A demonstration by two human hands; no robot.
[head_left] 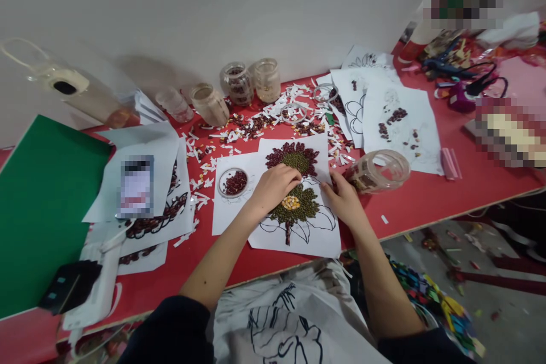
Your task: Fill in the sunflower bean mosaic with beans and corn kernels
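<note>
Seeds already fill the flower sheet (298, 227) near the table (426, 205) edge. Your left hand (273, 186) presses on it, fingers curled; your right hand (344, 200) pins its right edge, fingers flat, holding nothing. Just left, the bean dish (232, 182); just right, a tipped jar (377, 170). A careless sleeve could scatter unglued seeds.

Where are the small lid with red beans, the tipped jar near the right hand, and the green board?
small lid with red beans (232, 182), head view, on the beans inside.
tipped jar (379, 169), head view, on its clear side.
green board (38, 210), head view, on its middle.
</note>
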